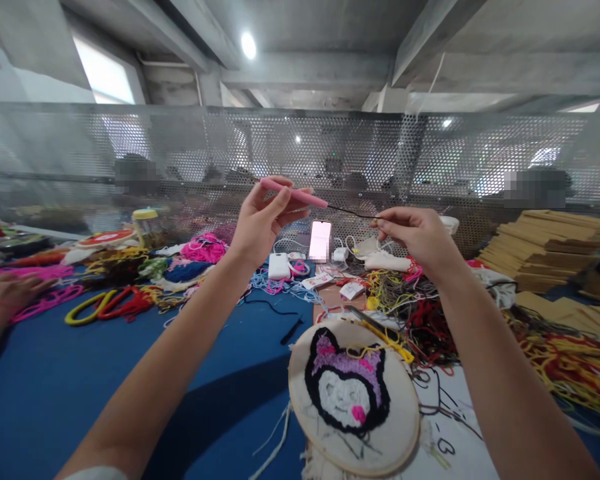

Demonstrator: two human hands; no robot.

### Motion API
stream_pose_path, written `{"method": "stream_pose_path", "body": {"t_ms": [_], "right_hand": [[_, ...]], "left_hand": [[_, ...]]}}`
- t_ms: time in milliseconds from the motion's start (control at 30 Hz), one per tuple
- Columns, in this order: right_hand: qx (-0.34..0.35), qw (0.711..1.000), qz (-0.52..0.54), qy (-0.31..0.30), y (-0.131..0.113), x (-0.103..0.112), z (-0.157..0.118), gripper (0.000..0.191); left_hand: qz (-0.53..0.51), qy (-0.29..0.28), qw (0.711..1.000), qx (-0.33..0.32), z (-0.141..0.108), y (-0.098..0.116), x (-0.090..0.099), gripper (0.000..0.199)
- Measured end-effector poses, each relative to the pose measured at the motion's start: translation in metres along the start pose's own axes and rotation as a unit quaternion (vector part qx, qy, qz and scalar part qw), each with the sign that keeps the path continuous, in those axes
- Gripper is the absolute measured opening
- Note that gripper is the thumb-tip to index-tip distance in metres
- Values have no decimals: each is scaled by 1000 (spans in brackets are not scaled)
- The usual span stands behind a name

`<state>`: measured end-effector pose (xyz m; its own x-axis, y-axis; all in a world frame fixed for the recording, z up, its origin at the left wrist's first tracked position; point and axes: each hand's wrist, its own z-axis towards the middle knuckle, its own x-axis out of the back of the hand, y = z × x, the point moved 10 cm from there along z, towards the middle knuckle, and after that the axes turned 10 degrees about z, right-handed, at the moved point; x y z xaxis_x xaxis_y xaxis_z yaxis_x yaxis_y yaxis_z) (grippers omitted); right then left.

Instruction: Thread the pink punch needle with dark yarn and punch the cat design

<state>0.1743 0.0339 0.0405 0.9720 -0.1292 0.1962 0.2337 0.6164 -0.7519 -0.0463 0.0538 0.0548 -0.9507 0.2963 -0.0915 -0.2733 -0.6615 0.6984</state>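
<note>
A pink-handled punch needle (307, 197) is held up in the fingers of my left hand (265, 217), its thin metal tip pointing up and left. Black yarn (353, 213) runs out of the handle's right end. My right hand (415, 233) pinches that strand between thumb and fingertips, so it stretches between both hands. Below them on the table lies a round embroidery hoop (405, 430) with cream cloth. Its tufted design (347, 367) is an eared figure with a black outline, purple and pink areas and a white face.
A lit phone (321, 239) stands at the back. Yarn heaps (405, 293) and yellow-handled scissors (385, 333) lie beyond the hoop. Brown envelopes (535, 247) are stacked at right. Another person's hand (10, 293) rests at far left on the blue table (220, 393). A perforated metal screen (180, 147) stands behind.
</note>
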Motion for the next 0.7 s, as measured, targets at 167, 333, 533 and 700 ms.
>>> {"method": "stream_pose_path", "body": {"t_ms": [167,333,533,700], "right_hand": [[-2,1000,25,-14,-3,0,-1,10],[-1,999,32,-14,-6,1,-2,8],[16,999,11,-29,-12,-9,-4,6],[15,999,-17,-41,-13,-16,-5,8]], "left_hand": [[-42,16,997,55,4,-11,8,8],[-49,32,997,49,6,-8,16,8],[2,-31,998,55,-4,-7,-12,8],[9,-70,996,51,-12,-10,-31,11]]}}
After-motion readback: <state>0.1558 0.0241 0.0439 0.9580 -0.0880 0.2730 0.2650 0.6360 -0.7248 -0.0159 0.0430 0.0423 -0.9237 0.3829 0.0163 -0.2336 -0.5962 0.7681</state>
